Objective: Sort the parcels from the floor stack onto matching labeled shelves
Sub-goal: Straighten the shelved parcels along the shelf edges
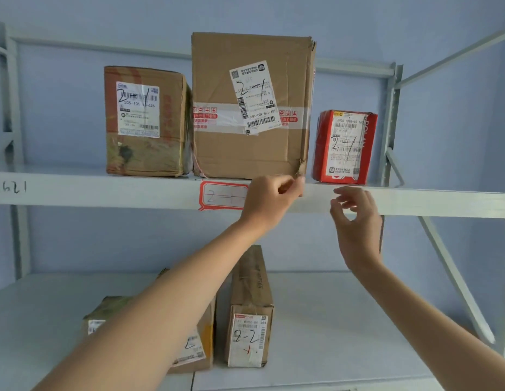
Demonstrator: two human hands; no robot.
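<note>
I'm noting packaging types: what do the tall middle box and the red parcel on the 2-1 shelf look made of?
The tall middle box looks like plain brown corrugated cardboard, matte, with creased, frayed corners and printed tape. The red parcel seems a printed carton under glossy clear film, judging by the sheen.

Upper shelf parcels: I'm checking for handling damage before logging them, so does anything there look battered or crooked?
Yes. The tall middle box has a torn, crumpled lower right corner, just above the left hand, and its label is stuck on tilted. The left box shows dark stains low on its front.
</note>
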